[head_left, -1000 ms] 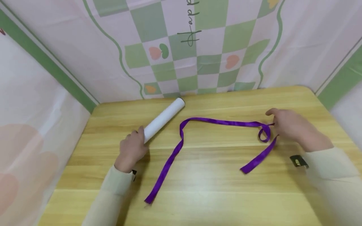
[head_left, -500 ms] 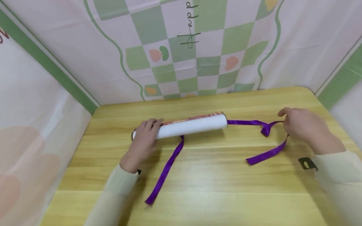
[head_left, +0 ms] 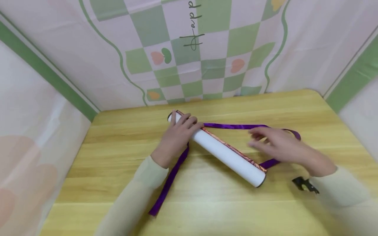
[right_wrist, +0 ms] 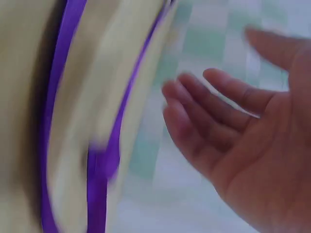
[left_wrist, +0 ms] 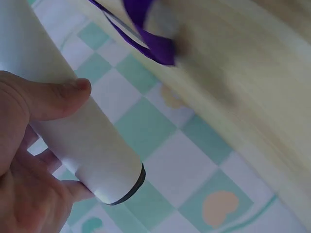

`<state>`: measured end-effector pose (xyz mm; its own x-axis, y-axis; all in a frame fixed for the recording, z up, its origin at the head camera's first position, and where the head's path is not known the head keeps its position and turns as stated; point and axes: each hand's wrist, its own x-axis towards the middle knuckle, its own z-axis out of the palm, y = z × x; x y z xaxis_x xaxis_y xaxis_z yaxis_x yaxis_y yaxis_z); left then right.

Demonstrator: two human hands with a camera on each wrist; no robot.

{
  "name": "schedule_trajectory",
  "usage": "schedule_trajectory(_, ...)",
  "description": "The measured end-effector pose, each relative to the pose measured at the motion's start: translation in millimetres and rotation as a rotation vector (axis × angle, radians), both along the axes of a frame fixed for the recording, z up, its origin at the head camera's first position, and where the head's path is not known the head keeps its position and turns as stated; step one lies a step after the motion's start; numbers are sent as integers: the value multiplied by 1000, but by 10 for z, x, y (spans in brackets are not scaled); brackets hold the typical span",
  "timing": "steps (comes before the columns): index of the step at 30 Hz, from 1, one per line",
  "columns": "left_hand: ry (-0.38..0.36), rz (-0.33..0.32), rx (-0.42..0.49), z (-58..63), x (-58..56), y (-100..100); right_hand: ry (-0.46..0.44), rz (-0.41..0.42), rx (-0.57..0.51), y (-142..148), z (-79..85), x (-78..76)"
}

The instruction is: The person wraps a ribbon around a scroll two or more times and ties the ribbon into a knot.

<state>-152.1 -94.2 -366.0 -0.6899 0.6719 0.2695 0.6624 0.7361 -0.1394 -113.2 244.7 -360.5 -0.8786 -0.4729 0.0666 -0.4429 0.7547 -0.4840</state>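
Note:
My left hand (head_left: 177,139) grips a white tube (head_left: 230,157) near its far end, thumb on the near side and fingers over the top. Dark rims edge the tube's ends, and a red-orange patterned strip runs along its far side. The tube slants down to the right above a purple ribbon (head_left: 231,126), hiding part of it. In the right wrist view, my right hand (right_wrist: 243,126) has relaxed, spread fingers with nothing between them. It hovers over the ribbon's right part in the head view, right of the tube. One ribbon tail (head_left: 168,190) stretches toward the near left.
A light wooden table (head_left: 118,203) lies beneath everything. A curtain with green checks (head_left: 192,70) hangs along its far edge, and pale cloth walls stand left and right. A small dark device (head_left: 305,185) sits at the right wrist.
My left hand has swung the tube from pointing up-right to slanting down-right, over the ribbon. My right hand has let go of the ribbon and moved left toward the tube.

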Motion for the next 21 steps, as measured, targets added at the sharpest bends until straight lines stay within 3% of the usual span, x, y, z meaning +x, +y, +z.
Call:
schedule_trajectory(2,19,-12,-30,20,-15,77,-93,78,-41,-226,7,82)
schedule_trajectory(5,46,-18,-56,36,-30,160,-187,111,-24,-476,22,168)
schedule_trajectory(10,81,-28,-25,22,-50,164,-207,49,23,-663,8,212)
schedule_trajectory(15,106,25,141,-51,-41,44,-177,-67,-29,-675,-88,193)
schedule_trajectory(17,33,90,150,-85,5,-1,-180,-127,-52,-664,-125,175)
schedule_trajectory(21,-256,247,68,-163,115,-38,-216,-224,-105,-680,-180,133)
